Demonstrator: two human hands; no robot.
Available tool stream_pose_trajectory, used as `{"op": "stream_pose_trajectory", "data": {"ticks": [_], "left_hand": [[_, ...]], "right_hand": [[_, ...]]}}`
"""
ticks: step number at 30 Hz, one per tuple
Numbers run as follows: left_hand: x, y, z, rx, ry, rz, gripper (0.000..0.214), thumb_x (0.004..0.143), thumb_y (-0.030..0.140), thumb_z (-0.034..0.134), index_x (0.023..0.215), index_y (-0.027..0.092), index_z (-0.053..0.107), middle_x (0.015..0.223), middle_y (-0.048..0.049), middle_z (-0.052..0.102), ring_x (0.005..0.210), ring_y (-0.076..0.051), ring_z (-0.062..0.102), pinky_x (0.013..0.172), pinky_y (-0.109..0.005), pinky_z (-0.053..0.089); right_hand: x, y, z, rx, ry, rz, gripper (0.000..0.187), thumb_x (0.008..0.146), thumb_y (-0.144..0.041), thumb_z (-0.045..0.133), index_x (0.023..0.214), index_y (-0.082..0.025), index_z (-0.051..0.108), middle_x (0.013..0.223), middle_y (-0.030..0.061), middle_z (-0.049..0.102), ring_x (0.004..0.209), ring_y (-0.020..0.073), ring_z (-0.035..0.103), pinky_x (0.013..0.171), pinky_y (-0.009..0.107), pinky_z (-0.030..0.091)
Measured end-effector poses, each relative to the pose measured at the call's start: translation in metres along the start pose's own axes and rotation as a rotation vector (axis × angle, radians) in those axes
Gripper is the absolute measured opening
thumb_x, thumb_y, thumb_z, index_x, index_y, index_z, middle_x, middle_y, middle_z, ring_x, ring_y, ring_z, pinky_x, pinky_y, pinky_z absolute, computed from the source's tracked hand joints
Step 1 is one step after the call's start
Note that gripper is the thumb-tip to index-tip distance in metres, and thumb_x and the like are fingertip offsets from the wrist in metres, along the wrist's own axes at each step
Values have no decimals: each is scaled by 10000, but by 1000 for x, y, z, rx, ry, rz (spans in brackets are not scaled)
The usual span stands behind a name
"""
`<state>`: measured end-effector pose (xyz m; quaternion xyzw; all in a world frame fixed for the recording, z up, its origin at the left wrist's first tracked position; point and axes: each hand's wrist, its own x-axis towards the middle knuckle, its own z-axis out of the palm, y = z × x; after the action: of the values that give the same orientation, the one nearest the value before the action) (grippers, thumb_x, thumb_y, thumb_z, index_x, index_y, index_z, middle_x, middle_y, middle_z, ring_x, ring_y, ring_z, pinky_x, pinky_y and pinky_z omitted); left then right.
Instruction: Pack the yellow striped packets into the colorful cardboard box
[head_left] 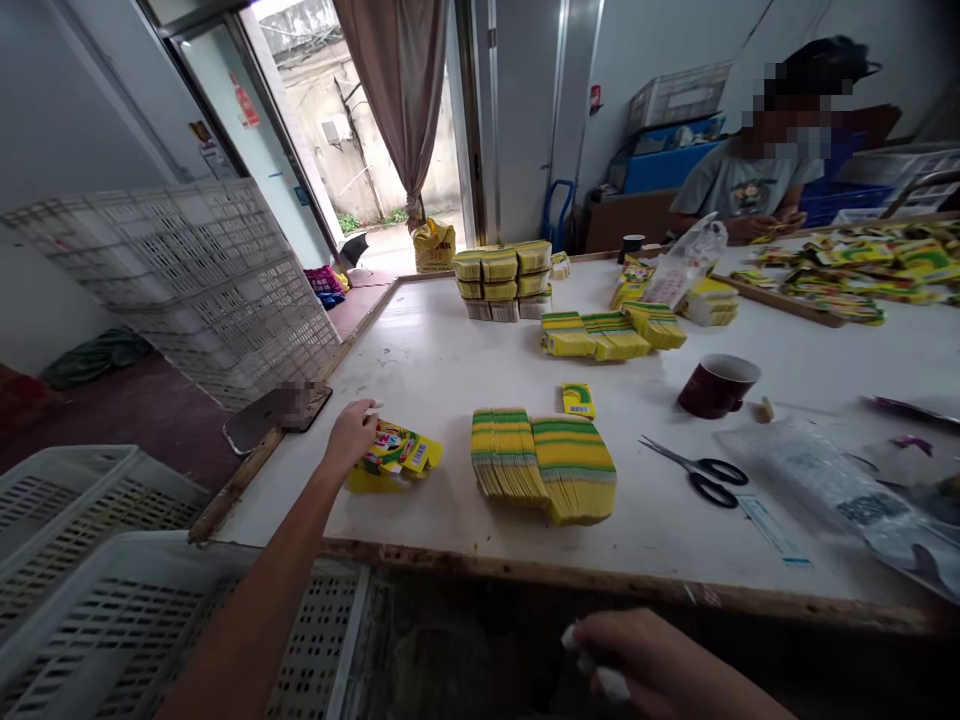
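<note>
My left hand, with white covering on a fingertip, is at the left edge of a few flattened yellow printed cartons. Its fingers are curled at the cartons and partly hidden. My right hand hangs below the table's front edge, slightly blurred. White coverings show on its fingertips, the fingers are apart, and no object shows in them. Between the hands, two bundles of stacked yellow-and-green cartons stand side by side on the table. Just behind them lies a single small yellow carton.
Black-handled scissors, a dark red mug and a clear plastic bag lie to the right. More carton stacks stand farther back. A phone rests at the left edge, near white crates. A person sits across the table.
</note>
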<state>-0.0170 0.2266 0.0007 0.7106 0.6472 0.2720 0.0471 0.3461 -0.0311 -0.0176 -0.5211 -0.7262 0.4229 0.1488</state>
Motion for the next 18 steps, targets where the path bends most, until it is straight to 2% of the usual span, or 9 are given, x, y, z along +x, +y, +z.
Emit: {"op": "stream_pose_trajectory", "data": {"ticks": [2, 4, 6, 8, 9, 11, 13, 15, 18], "left_hand": [[-5, 9, -10, -24, 76, 19, 274, 856, 199, 483, 1073, 113, 628, 1169, -159, 632, 1146, -290, 559, 1021, -456, 418], [-16, 26, -19, -61, 142, 58, 317, 858, 240, 470, 1118, 110, 595, 1205, -172, 603, 1202, -311, 512, 1043, -478, 391], [-38, 51, -21, -116, 160, 126, 329, 872, 281, 460, 1143, 127, 568, 1221, -154, 593, 1213, -287, 506, 1065, -454, 379], [-70, 80, -13, -190, 117, 222, 331, 878, 309, 478, 1172, 173, 543, 1235, -105, 596, 1203, -231, 525, 1074, -383, 386], [-89, 95, -4, -283, 58, 285, 378, 878, 299, 485, 1229, 160, 502, 1275, -123, 571, 1238, -230, 502, 1094, -384, 366], [-126, 120, 20, -411, -67, 298, 566, 859, 327, 529, 1358, 115, 365, 1436, -190, 417, 1367, -263, 363, 1142, -420, 295], [-155, 138, 47, -476, -231, 161, 735, 827, 354, 569, 1422, 63, 252, 1549, -241, 188, 1455, -320, 152, 1173, -475, 207], [-172, 148, 70, -548, -379, 15, 836, 791, 355, 601, 1434, 5, 197, 1555, -287, 108, 1464, -354, 70, 1178, -498, 163], [-178, 157, 90, -594, -467, -103, 860, 803, 366, 568, 1442, -31, 150, 1562, -297, 39, 1469, -336, -9, 1186, -482, 112]], "right_hand": [[10, -9, -11, 26, 173, -74, 192, 825, -230, 513, 897, -231, 691, 844, 26, 735, 779, 191, 682, 734, 264, 522], [20, -1, -22, 36, 475, -92, 163, 856, -278, 493, 890, -219, 641, 799, 34, 707, 729, 188, 663, 705, 280, 525], [31, 19, -30, 14, 806, -41, 227, 856, -359, 526, 1014, -212, 596, 911, 71, 688, 800, 217, 653, 751, 337, 532], [43, 42, -34, 10, 1006, 32, 430, 823, -450, 568, 1166, -195, 523, 1146, 139, 611, 977, 277, 619, 835, 423, 521], [49, 52, -33, 47, 1029, 71, 561, 791, -497, 592, 1238, -180, 471, 1265, 177, 535, 1081, 317, 577, 871, 466, 510], [60, 69, -29, 231, 970, 188, 827, 708, -583, 640, 1349, -156, 341, 1412, 242, 375, 1203, 388, 498, 892, 524, 497], [70, 76, -22, 470, 839, 264, 956, 654, -637, 660, 1382, -163, 262, 1424, 258, 361, 1213, 407, 499, 881, 531, 509], [79, 76, -14, 621, 735, 254, 895, 667, -645, 653, 1345, -185, 292, 1348, 226, 469, 1163, 377, 554, 868, 500, 530], [87, 68, -4, 619, 741, 217, 685, 725, -587, 645, 1240, -211, 394, 1204, 157, 591, 1070, 332, 616, 846, 460, 551]]}}
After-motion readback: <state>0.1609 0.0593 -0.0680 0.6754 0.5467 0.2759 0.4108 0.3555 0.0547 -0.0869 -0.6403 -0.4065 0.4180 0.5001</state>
